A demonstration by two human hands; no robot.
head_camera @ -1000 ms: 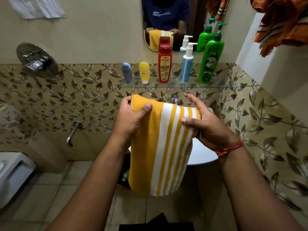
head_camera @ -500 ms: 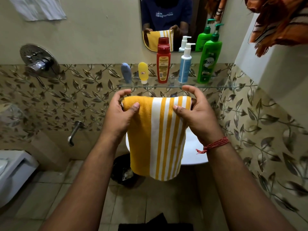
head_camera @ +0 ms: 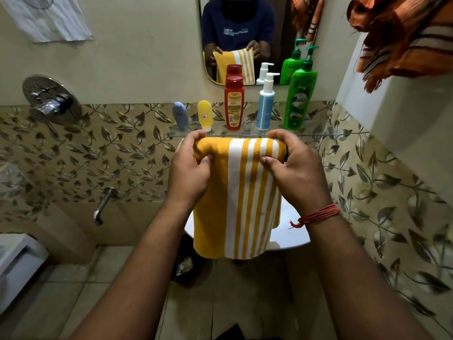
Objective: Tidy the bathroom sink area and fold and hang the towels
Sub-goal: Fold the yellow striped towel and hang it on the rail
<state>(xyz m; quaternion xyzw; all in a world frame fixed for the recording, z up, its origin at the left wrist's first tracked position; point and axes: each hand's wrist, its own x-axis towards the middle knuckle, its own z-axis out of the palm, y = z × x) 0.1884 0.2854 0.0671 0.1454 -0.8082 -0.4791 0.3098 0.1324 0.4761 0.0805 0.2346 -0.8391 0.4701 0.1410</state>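
The left hand [head_camera: 190, 171] and the right hand [head_camera: 297, 173] both grasp the top fold of the yellow and white striped towel [head_camera: 235, 200], thumbs in front and fingers curled over it. The towel hangs folded in front of the white sink [head_camera: 291, 233]. Behind, on the glass shelf [head_camera: 316, 133], stand a blue tube [head_camera: 180, 115], a yellow tube [head_camera: 205, 114], a red bottle [head_camera: 234, 103], a blue pump bottle [head_camera: 266, 104] and a green pump bottle [head_camera: 300, 90].

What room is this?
A bathroom, most likely. A mirror hangs above a glass shelf of bottles, a white sink sits below, and both hands hold a striped towel.
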